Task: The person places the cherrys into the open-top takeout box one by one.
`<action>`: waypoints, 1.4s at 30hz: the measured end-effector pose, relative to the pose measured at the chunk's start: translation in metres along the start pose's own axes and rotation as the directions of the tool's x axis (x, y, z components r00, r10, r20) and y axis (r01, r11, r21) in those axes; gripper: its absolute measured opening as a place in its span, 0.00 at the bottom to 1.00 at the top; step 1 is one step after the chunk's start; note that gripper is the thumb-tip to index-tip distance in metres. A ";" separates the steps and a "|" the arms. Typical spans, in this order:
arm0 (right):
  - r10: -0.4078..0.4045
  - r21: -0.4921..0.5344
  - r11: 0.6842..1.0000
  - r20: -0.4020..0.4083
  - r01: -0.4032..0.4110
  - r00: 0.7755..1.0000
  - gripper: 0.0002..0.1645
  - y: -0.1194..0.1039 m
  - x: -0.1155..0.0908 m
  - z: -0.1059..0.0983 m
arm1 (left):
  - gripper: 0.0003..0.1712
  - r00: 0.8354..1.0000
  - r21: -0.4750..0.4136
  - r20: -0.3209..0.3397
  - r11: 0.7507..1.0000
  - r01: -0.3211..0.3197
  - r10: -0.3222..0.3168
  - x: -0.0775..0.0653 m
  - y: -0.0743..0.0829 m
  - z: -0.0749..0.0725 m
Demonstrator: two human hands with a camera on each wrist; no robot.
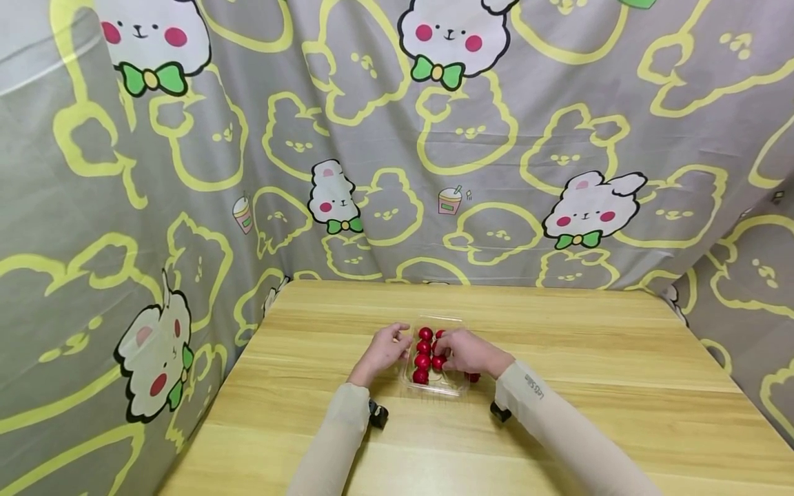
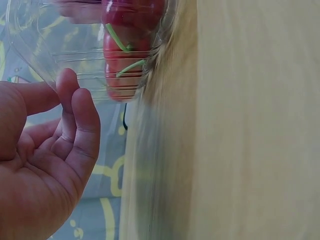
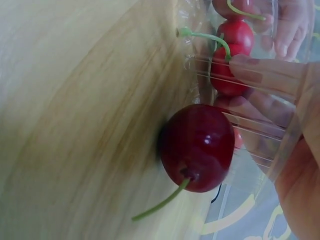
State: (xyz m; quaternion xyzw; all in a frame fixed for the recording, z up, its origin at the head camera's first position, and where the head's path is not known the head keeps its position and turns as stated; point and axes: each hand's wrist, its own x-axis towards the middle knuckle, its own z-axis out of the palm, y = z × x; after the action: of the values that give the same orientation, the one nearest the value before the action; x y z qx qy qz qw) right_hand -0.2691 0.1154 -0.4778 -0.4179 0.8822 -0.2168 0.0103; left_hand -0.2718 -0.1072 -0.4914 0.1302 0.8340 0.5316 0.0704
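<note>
A clear plastic box (image 1: 437,390) with several red cherries (image 1: 422,361) in it stands on the table. At its left side is my left hand (image 1: 383,351), thumb and fingertips pinching the rim (image 2: 47,82) in the left wrist view. My right hand (image 1: 473,353) reaches over the right wall into the box. Through the plastic, the right wrist view shows its thumb and fingers around a cherry (image 3: 227,80) with a green stem. One dark red cherry (image 3: 197,147) lies outside, against the box's right wall, its stem pointing away.
The wooden table (image 1: 589,413) extends around the box. A grey curtain (image 1: 384,255) with yellow outlines and white rabbit figures hangs behind it and along the left. Each wrist carries a small black camera (image 1: 377,415).
</note>
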 end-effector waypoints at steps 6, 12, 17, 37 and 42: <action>0.072 0.085 0.994 -0.033 -0.069 0.997 0.08 -0.002 -0.004 -0.010 | 0.23 1.000 -0.008 -0.002 1.000 -0.002 0.002 0.000 -0.001 0.001; 0.097 0.126 0.989 -0.195 -0.073 0.976 0.07 0.001 -0.016 -0.029 | 0.23 1.000 0.004 -0.006 1.000 0.009 -0.009 0.000 0.000 0.002; 0.128 0.143 0.985 -0.262 -0.093 0.957 0.05 0.014 -0.033 -0.038 | 0.23 1.000 0.006 -0.006 1.000 0.012 -0.012 0.000 -0.001 0.002; 0.208 0.377 0.895 0.119 -0.238 0.971 0.25 0.036 -0.071 -0.011 | 0.23 1.000 0.006 -0.008 1.000 0.019 -0.019 -0.003 0.001 0.001; 0.178 0.385 0.899 0.118 -0.210 0.977 0.18 0.034 -0.068 -0.005 | 0.23 1.000 0.005 -0.013 1.000 0.007 -0.007 -0.002 -0.001 0.001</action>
State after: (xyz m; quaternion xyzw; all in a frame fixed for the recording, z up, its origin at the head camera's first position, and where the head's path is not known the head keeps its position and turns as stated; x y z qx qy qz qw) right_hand -0.2510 0.1868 -0.4976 -0.3257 0.8564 -0.3712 0.1511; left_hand -0.2701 -0.1072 -0.4923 0.1238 0.8363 0.5300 0.0665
